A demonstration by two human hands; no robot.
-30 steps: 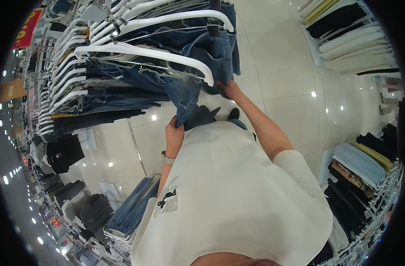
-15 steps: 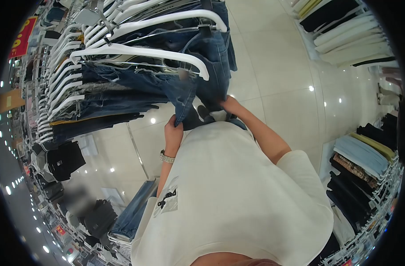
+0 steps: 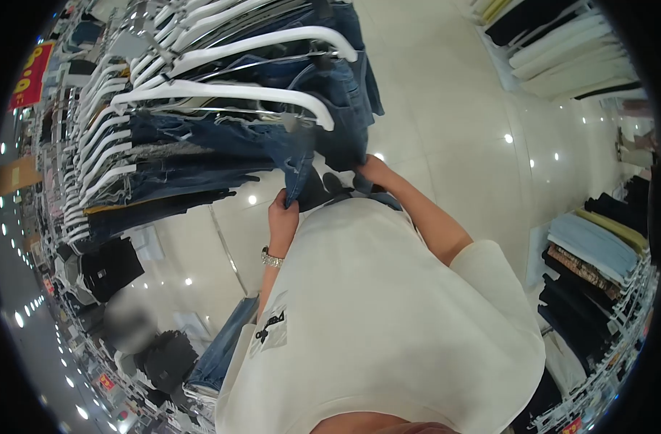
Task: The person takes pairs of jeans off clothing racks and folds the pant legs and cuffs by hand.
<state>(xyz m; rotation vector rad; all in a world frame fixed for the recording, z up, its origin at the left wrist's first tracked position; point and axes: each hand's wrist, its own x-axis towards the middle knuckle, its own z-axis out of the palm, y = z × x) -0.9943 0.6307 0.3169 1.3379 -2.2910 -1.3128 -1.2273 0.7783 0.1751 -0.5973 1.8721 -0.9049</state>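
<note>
Dark blue jeans (image 3: 298,163) hang from a white hanger (image 3: 229,91) at the near end of the rack. At their lower corner my left hand (image 3: 283,210) is closed, pinching the denim; a metal watch band (image 3: 273,258) is on that wrist. Behind them hangs a second pair of blue jeans (image 3: 348,108) on another white hanger (image 3: 273,41). My right hand (image 3: 374,172) is closed at the bottom edge of this second pair, its fingertips partly hidden by dark cloth. The two hands are apart, in front of my white shirt (image 3: 388,304).
More trousers (image 3: 178,170) hang close together on white hangers to the left. Folded-over trousers (image 3: 591,246) line a rack at right, and pale trousers (image 3: 562,61) hang at upper right. Glossy tiled floor (image 3: 453,188) lies between. A red sign (image 3: 32,76) stands at far left.
The view has shifted slightly, and the near hangers sit a little further left. Both hands keep their hold on the jeans at nearly the same spots.
</note>
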